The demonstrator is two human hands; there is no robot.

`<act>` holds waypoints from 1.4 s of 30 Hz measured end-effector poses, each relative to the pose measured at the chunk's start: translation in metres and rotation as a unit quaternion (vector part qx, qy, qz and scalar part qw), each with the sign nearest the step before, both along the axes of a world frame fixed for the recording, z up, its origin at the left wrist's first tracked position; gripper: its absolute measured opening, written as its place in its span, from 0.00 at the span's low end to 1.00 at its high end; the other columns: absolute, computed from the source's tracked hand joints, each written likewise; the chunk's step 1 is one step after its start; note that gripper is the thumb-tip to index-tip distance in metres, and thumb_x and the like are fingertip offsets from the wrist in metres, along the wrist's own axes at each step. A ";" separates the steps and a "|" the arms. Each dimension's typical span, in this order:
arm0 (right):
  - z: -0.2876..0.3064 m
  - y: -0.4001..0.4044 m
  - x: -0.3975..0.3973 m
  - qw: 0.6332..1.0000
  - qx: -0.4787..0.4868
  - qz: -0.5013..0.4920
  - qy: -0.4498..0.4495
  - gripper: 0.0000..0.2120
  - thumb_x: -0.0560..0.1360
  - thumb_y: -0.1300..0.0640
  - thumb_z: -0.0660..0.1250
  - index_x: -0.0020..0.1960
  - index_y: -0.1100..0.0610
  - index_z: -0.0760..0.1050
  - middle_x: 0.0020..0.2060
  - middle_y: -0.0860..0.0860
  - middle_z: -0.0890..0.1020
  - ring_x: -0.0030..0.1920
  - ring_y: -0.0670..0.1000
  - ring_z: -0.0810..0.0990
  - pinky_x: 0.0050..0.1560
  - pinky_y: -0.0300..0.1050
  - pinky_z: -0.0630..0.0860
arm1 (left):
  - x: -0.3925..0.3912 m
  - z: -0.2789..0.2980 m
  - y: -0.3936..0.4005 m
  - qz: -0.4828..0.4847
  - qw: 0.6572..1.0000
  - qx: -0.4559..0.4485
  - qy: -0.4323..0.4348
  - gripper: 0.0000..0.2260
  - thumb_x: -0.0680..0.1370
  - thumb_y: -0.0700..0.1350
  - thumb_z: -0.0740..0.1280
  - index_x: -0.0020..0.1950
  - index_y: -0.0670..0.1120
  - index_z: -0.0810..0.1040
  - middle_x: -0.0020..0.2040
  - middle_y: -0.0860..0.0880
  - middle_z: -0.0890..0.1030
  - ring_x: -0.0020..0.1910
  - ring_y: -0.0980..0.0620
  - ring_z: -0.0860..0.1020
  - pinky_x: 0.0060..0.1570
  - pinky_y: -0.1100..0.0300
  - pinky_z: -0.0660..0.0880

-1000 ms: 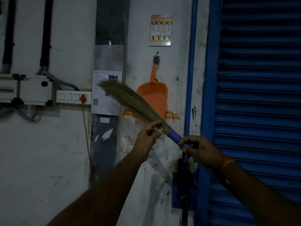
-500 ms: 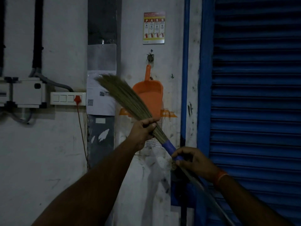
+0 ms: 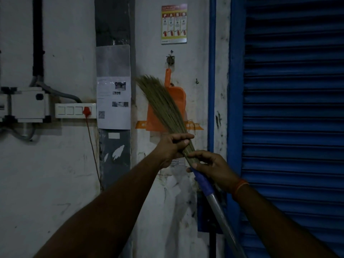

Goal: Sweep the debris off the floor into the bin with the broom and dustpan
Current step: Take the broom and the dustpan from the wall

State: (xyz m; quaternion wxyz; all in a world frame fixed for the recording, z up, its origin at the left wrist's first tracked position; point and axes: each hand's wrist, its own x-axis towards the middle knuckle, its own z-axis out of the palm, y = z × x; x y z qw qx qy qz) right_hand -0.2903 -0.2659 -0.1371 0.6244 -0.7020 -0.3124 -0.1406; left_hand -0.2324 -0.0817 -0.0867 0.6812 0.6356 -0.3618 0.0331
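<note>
Both hands hold the broom (image 3: 163, 107) bristles-up: left hand (image 3: 172, 146) wraps the bristle base, right hand (image 3: 210, 164) pinches the binding, apparently tidying it. Dustpan (image 3: 176, 101) hangs behind, untouched.

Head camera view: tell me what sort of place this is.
Probably a workshop, store or utility area rather than a home. A blue roller shutter fills the right side, a fire-extinguisher instruction poster hangs on the scuffed wall, and surface-mounted switch boxes with exposed cables sit at left.

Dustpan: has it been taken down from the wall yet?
No, the orange dustpan hangs on the wall hook behind the broom.
</note>
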 end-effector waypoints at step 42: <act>0.154 0.027 0.178 0.942 0.101 -0.222 -0.231 0.09 0.80 0.61 0.65 0.57 0.54 0.80 0.46 0.58 0.81 0.38 0.57 0.80 0.31 0.49 0.79 | 0.209 0.186 0.075 0.298 0.869 0.087 -0.386 0.12 0.78 0.51 0.71 0.61 0.55 0.83 0.59 0.55 0.78 0.60 0.56 0.75 0.65 0.53 0.73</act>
